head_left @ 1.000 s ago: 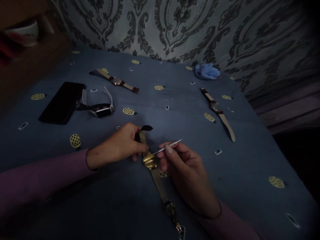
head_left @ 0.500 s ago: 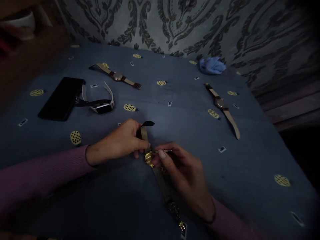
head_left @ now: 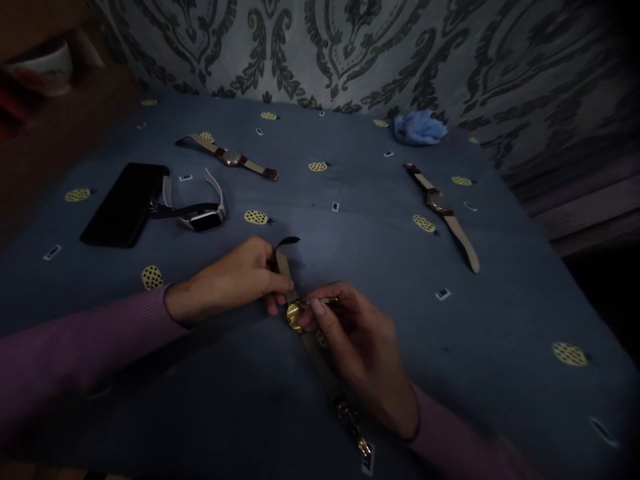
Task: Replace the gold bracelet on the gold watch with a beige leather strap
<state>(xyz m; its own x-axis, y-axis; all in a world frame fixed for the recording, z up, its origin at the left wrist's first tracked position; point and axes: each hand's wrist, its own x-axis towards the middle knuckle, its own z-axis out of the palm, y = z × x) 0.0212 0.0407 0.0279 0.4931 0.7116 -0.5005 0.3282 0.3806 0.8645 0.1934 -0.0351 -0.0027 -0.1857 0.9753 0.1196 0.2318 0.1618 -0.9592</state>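
Levelled slim tool (head_left: pixel 329 299) since a second ago, pinched in right hand (head_left: pixel 367 353) — apparently engaging gold watch (head_left: pixel 293 317), below frame centre — while pinching strap (head_left: pixel 283 265) in left hand (head_left: pixel 237 275).

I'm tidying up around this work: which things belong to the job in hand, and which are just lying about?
In hand:
- gold watch, its strap in the left hand
- thin tool, in the right hand

Lying about, seemingly:
- phone
- black strap
- white watch
- left brown watch
- right brown watch
- blue bundle
- bowl
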